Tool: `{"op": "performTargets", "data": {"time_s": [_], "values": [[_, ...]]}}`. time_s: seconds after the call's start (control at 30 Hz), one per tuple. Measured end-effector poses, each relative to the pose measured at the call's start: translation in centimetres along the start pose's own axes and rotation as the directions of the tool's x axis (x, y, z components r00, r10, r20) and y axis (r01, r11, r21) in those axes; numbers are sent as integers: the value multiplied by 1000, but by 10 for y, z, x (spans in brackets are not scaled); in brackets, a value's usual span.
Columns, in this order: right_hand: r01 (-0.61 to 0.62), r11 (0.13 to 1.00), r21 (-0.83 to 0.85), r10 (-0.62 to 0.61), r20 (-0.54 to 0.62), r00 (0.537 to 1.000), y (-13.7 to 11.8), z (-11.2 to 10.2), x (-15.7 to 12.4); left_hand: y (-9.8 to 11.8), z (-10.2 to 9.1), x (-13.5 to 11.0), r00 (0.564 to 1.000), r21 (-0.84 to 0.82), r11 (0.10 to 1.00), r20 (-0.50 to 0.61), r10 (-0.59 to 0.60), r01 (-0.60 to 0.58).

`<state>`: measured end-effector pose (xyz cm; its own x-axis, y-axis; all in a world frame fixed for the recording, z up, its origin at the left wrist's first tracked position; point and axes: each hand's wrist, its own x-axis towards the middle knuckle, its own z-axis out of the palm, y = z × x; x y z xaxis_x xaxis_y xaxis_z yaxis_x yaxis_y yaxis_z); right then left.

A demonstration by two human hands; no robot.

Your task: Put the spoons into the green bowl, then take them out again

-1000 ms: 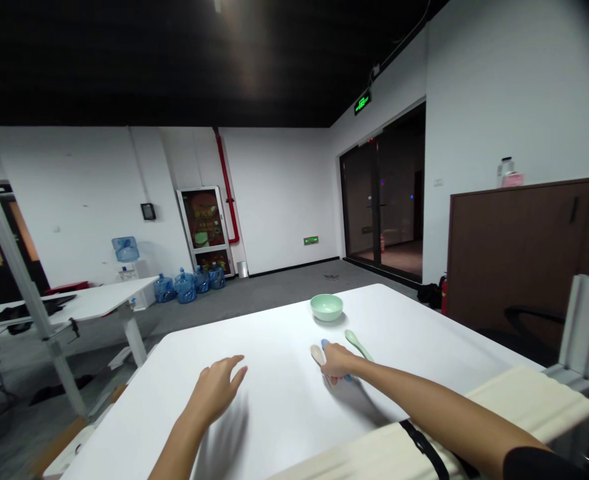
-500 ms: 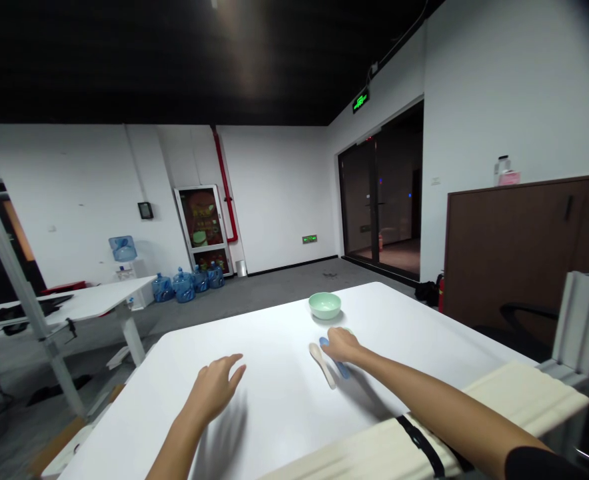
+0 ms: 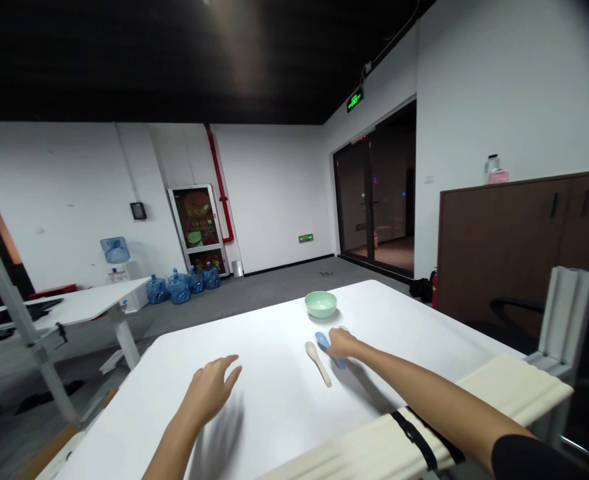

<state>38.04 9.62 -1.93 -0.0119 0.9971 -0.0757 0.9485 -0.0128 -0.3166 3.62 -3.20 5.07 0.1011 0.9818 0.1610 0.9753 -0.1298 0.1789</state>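
My right hand [image 3: 342, 343] reaches out over the white table [image 3: 274, 413], fingers curled down onto two spoons. The blue spoon [image 3: 322, 339] sticks out at its thumb side. Only the tip of the green spoon [image 3: 344, 328] shows past the fingers. Which spoon the fingers grip I cannot tell. A beige spoon [image 3: 318, 355] lies free just left of the hand. A pale green bowl [image 3: 320, 303] stands a little beyond. My left hand [image 3: 209, 392] hovers palm down over the table's left part, fingers spread, holding nothing.
A cream cloth with a black strap [image 3: 414, 433] lies along the table's near right edge. A dark wooden cabinet [image 3: 519, 247] and a chair stand to the right. Another white desk [image 3: 74, 303] and water jugs [image 3: 174, 287] are at the left.
My right hand has slid forward from the spoon handles toward their heads, uncovering the beige spoon and covering most of the green one. The left hand has barely moved. The view has shifted slightly.
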Motion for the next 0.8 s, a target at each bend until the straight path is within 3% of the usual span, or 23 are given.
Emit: {"op": "performTargets", "data": {"time_s": [0.23, 0.37, 0.6, 0.8], "values": [[-67, 998, -9, 66, -58, 996, 41, -60, 15, 2, 0, 1, 1000, 6, 1000, 4, 4, -4], [-119, 992, -40, 114, -98, 989, 82, -76, 23, 2, 0, 0, 1000, 12, 1000, 8, -4, 4], [-255, 964, -71, 244, -138, 960, 137, -63, 29, -2, 4, 2, 1000, -17, 1000, 8, -5, 6], [-312, 946, -91, 299, -131, 945, 155, -42, 31, -1, 3, 1, 1000, -12, 1000, 2, -6, 6]]}}
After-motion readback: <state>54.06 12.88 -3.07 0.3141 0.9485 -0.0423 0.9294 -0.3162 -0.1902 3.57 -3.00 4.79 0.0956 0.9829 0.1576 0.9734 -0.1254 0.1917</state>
